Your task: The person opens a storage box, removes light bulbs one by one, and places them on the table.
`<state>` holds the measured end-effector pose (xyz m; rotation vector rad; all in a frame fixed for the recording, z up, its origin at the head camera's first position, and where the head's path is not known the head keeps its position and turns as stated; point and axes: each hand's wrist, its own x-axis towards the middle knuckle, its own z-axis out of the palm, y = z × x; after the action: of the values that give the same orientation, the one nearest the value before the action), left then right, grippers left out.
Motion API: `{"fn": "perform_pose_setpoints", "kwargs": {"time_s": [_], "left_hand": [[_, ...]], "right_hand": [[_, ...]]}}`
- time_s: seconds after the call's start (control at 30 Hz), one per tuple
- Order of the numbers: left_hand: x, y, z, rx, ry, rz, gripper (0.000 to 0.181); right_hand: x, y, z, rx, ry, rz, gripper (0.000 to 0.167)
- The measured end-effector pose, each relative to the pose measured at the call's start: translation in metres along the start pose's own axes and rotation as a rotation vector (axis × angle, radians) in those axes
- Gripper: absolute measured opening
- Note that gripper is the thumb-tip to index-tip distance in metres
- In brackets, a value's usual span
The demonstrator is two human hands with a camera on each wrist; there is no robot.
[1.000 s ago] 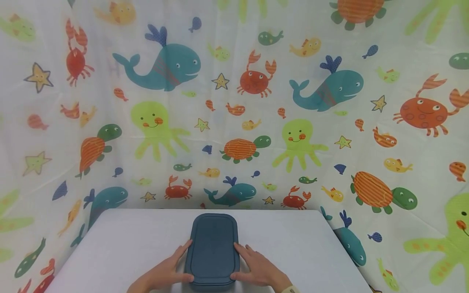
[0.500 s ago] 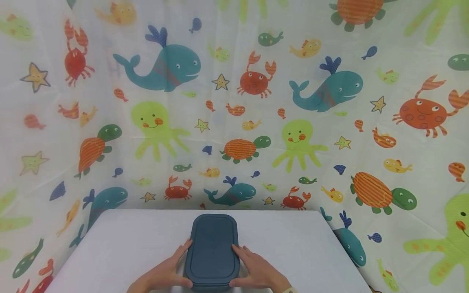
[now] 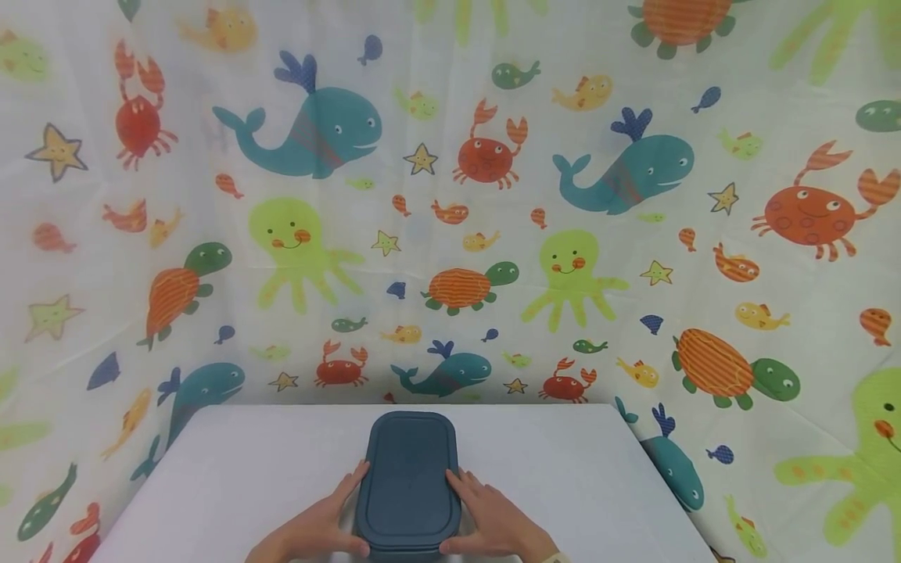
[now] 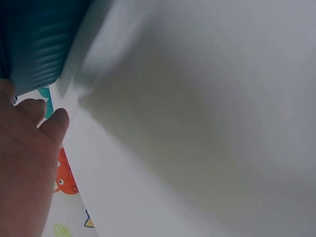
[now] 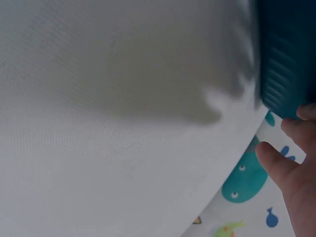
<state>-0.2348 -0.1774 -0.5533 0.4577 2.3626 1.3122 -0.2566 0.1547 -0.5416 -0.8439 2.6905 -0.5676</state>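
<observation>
A dark blue rectangular container with a rimmed lid lies lengthwise near the middle of the table's front. My left hand rests against its left side, fingers spread fairly straight and thumb at the near left corner. On the opposite side, my right hand touches the lid's edge with its fingers, its thumb at the near right corner. Ribbed container walls show in the left wrist view, with the left fingertips by the lower end. In the right wrist view, the other wall stands beside the right fingers.
A white-covered table extends on both sides of the container. Behind and around it hangs a white curtain printed with sea animals. A pale band circles the right wrist.
Both thumbs have shifted from the lid's top towards its near corners, and the right fingers moved slightly left. The container stays nearly in place; the head view has turned a little.
</observation>
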Motion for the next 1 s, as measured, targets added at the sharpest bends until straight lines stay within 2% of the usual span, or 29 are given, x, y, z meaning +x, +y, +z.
{"fn": "perform_pose_setpoints", "kwargs": {"time_s": [0.17, 0.47, 0.8, 1.0], "left_hand": [[0.001, 0.002, 0.0, 0.02, 0.013, -0.015, 0.121], [0.006, 0.006, -0.004, 0.07, 0.032, -0.002, 0.119], [0.014, 0.017, -0.009, 0.053, -0.023, 0.07, 0.117], [0.021, 0.024, -0.008, 0.075, -0.026, 0.09, 0.117]], "right_hand": [[0.0, -0.003, -0.003, -0.025, 0.001, 0.01, 0.098], [-0.002, -0.003, -0.006, -0.037, 0.008, 0.017, 0.099], [-0.005, 0.005, -0.01, -0.033, 0.016, 0.055, 0.098], [-0.01, 0.009, -0.014, -0.025, 0.034, 0.066, 0.099]]}}
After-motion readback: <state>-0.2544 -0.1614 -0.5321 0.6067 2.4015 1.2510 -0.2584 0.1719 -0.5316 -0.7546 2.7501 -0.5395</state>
